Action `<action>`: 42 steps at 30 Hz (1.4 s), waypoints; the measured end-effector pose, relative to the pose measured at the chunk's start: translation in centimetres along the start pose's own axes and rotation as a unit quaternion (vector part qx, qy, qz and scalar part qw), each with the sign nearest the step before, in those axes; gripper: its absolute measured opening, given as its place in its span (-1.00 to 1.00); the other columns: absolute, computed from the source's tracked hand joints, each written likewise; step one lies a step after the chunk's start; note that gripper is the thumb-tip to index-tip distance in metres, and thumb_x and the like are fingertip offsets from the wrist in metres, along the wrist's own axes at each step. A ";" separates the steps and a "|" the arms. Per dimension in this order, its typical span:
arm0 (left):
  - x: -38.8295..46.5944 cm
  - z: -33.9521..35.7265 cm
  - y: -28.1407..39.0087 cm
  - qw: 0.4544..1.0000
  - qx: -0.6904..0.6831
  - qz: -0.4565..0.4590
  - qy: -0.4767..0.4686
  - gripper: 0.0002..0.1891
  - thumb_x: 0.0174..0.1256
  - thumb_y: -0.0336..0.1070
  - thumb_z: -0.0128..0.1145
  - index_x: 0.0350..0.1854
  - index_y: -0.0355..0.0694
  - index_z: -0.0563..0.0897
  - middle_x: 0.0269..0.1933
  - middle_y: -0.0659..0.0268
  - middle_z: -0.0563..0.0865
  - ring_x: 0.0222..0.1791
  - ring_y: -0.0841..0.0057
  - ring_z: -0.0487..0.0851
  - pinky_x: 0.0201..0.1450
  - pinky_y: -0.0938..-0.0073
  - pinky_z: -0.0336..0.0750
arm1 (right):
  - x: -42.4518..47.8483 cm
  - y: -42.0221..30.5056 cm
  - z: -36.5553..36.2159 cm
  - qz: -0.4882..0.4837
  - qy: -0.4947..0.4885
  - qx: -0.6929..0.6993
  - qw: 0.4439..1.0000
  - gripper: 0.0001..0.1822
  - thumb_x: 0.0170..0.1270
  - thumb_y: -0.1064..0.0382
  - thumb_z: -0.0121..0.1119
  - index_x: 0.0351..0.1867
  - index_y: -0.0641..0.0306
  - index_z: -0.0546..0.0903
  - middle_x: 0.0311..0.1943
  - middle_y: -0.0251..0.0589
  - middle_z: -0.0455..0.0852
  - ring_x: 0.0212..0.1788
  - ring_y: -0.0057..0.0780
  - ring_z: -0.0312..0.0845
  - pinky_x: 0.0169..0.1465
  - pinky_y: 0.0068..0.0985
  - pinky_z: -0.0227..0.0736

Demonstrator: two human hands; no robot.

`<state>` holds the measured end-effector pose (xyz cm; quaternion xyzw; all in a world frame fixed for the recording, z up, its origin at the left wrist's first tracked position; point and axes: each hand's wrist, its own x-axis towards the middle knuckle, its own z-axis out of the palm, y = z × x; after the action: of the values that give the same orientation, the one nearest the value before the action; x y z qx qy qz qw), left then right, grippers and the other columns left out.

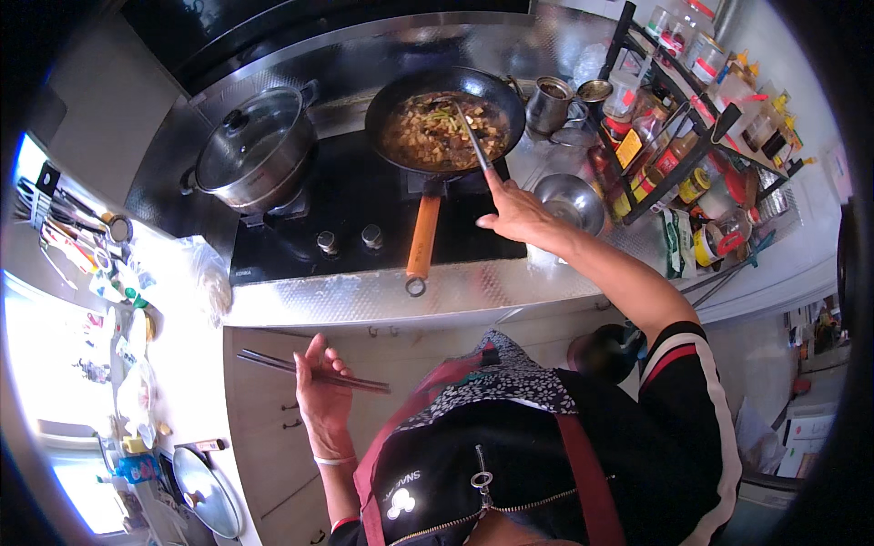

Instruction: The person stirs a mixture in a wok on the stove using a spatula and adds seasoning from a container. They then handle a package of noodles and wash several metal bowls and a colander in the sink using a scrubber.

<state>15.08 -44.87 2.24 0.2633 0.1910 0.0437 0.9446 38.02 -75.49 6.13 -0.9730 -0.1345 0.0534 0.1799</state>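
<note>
My right hand (522, 215) grips the handle of a metal cooking utensil (472, 133), index finger along it. Its head is sunk in a stew of diced pieces (410, 140) with green bits on top, so whether it is a ladle or a turner cannot be told. The food sits in a black wok (471, 82) on the right burner; its wooden handle (425, 235) points towards me. Lower left, in front of the counter, my left hand (324, 396) holds a pair of dark chopsticks (270, 360) roughly level, away from the wok.
A lidded steel pot (252, 177) stands on the left of the black gas hob (293, 252). Right of the wok are a metal mug (548, 112) and a steel bowl (570, 201). A rack (672, 188) of jars and bottles fills the right corner. A glass lid (205, 491) lies lower left.
</note>
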 end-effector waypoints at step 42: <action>-3.0 -4.8 1.6 0.997 -0.045 0.050 0.033 -0.59 0.29 0.04 -0.10 -0.03 -0.17 0.52 -0.36 0.30 0.61 -0.38 0.54 0.52 -0.30 0.54 0.45 | -3.7 3.1 -13.0 -0.098 -0.023 0.083 0.991 -0.45 0.03 0.52 -0.06 0.13 0.06 0.41 -0.03 -0.27 0.58 -0.14 -0.67 0.55 -0.15 -0.70 0.38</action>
<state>10.48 -41.76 0.27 0.2283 0.2066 0.1081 0.9452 37.22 -83.67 17.34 -0.9352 -0.2287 0.0692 0.2612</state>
